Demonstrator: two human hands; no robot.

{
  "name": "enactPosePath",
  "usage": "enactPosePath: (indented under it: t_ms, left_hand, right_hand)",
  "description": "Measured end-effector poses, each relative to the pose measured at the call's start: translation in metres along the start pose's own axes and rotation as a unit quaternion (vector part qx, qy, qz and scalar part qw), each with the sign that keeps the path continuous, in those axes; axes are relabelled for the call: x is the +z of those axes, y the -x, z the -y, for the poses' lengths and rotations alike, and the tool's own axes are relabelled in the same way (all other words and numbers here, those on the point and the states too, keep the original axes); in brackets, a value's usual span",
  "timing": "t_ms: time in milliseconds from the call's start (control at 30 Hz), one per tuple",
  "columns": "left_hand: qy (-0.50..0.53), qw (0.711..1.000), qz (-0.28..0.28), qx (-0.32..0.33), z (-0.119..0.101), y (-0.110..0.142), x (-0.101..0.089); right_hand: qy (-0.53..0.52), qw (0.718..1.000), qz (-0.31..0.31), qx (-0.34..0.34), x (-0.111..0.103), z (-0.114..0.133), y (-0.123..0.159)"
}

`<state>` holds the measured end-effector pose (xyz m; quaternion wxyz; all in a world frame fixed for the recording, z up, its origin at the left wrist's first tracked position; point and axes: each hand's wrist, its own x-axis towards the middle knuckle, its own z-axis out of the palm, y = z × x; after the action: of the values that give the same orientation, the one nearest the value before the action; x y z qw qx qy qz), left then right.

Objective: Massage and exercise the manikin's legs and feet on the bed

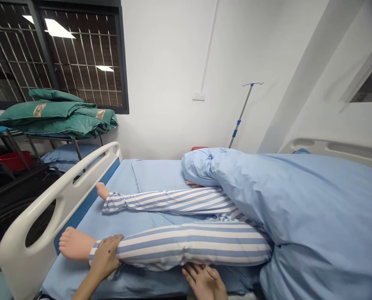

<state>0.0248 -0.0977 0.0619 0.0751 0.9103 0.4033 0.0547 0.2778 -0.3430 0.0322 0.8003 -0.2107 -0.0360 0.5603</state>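
A manikin-like figure in blue-and-white striped trousers (pixel 192 243) lies on the bed, its smooth bare near foot (pixel 76 243) pointing left. My left hand (pixel 107 256) is closed round the near lower leg just above the ankle, over the trouser cuff. Against the lower side of the same leg, around the knee, my right hand (pixel 206 282) rests with fingers stretched and slightly spread, the fingertips at the cloth. The far leg (pixel 173 201) lies straight, ending in another bare foot (pixel 102 191). A light blue quilt (pixel 298 196) covers the upper body; part of a hand (pixel 192 183) shows beneath its edge.
A cream bed end board (pixel 29 221) stands on the left, with another (pixel 338 148) at the far right. Behind the bed is a drip stand (pixel 240 118). Green folded bedding (pixel 61 116) is piled by the window, above a red basin (pixel 14 161).
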Motion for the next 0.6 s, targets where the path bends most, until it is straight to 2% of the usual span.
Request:
enactPosePath:
  t_ms: [100, 233, 300, 367, 467, 600]
  left_hand:
    - [0.080, 0.996, -0.024, -0.010, -0.031, -0.007, -0.006]
    - [0.180, 0.983, -0.027, -0.023, -0.107, -0.021, -0.003]
    - [0.220, 0.975, -0.024, -0.024, -0.145, -0.027, 0.003]
    - [0.232, 0.972, -0.026, -0.040, -0.171, -0.033, 0.012]
    - [0.219, 0.974, -0.029, -0.048, -0.184, -0.037, 0.023]
    - [0.228, 0.973, -0.040, -0.019, -0.174, -0.037, 0.027]
  right_hand:
    - [0.016, 0.996, 0.018, -0.080, 0.036, 0.025, 0.009]
    - [0.052, 0.988, 0.038, -0.142, 0.093, 0.070, 0.025]
    - [0.071, 0.982, 0.045, -0.171, 0.110, 0.090, 0.032]
    - [0.085, 0.979, 0.049, -0.181, 0.117, 0.104, 0.036]
    - [0.095, 0.979, 0.053, -0.172, 0.115, 0.110, 0.038]
    - [0.094, 0.978, 0.054, -0.180, 0.109, 0.105, 0.037]
